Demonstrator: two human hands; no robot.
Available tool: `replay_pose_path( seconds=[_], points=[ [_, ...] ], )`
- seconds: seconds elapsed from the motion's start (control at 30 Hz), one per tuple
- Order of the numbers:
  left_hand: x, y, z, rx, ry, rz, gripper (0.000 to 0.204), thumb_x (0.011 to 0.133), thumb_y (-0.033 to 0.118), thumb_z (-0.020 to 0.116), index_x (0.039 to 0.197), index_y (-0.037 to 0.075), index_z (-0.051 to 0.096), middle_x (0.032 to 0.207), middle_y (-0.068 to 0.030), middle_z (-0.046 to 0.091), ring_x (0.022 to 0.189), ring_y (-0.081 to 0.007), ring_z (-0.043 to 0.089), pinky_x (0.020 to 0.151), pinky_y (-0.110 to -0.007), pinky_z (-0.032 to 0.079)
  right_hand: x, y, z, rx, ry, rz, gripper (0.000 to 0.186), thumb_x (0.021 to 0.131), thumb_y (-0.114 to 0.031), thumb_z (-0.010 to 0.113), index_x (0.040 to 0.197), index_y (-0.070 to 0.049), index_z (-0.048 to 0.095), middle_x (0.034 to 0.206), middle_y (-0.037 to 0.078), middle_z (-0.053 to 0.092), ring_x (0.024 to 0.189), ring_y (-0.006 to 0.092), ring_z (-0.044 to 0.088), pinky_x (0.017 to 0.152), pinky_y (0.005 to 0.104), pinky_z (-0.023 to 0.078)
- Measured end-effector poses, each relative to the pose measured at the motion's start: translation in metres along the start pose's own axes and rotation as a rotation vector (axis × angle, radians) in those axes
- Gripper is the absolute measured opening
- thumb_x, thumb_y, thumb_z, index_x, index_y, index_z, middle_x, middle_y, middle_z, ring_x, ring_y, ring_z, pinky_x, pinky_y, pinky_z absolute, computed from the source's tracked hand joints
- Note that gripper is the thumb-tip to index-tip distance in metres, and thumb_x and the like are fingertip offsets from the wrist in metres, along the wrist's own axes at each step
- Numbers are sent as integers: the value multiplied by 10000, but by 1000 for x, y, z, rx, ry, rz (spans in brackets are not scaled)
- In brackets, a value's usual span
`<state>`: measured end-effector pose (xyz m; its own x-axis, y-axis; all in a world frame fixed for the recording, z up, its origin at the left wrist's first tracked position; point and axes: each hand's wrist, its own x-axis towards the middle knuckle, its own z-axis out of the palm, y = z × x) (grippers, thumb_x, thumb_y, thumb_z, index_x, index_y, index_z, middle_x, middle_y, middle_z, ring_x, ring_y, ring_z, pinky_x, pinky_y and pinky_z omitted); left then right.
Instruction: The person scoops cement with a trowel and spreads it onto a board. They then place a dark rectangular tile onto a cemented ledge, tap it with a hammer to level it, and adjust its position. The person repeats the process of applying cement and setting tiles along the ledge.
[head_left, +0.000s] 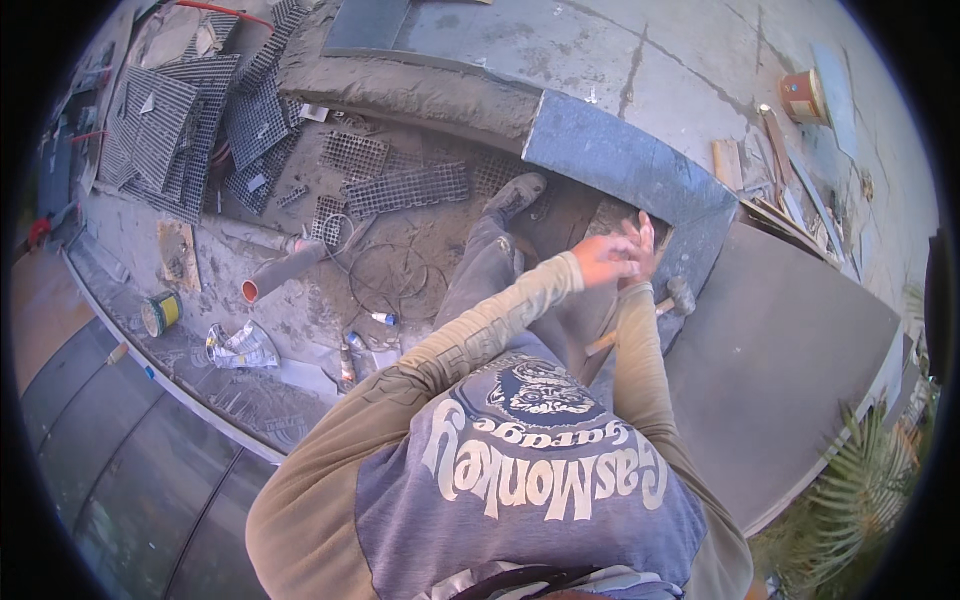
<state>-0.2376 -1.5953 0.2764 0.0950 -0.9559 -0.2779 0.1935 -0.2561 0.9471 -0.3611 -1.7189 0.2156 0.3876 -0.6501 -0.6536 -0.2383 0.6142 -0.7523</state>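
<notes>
My left hand reaches across to my right hand, and the two touch in front of me. The right hand's fingers point up and away, stretched out. The left hand's fingers lie loosely across the right palm, slightly smeared. I see nothing held in either hand. Below my right wrist is a mallet with a grey head; its wooden handle runs behind my forearm. Just beyond my hands lies a bluish-grey stone slab, joined to a darker slab piece on the right.
Plastic grid mats are piled at the far left. An orange-brown pipe, a cable and a small bucket lie to the left. A large grey panel stands at right, near wood strips and another bucket.
</notes>
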Motion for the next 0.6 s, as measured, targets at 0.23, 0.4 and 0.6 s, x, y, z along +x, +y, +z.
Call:
replay_pose_path(
  seconds=[0.23,0.4,0.6],
  points=[
    [-140,-24,-50,-23,699,-187,327,906,156,677,1192,-1,660,1056,-123,712,886,-159,688,808,-299,561,-80,92,-104,-348,67,317,386,950,-251,612,1285,-69,551,1174,133,655,927,271,674,729,418,563],
    [-186,-35,-136,-69,856,-349,289,925,165,682,1153,-11,657,970,-97,717,782,-151,699,664,-260,557,-104,89,-43,-50,63,432,340,949,-237,625,1230,-49,588,1162,140,663,959,276,680,765,389,563],
    [-66,-39,-231,-154,802,-309,295,928,157,672,1176,-4,678,983,-100,730,790,-157,704,671,-259,554,-13,78,86,208,-46,417,450,1002,-335,569,1313,-10,538,1295,186,612,1152,303,613,895,429,525]
  ],
)
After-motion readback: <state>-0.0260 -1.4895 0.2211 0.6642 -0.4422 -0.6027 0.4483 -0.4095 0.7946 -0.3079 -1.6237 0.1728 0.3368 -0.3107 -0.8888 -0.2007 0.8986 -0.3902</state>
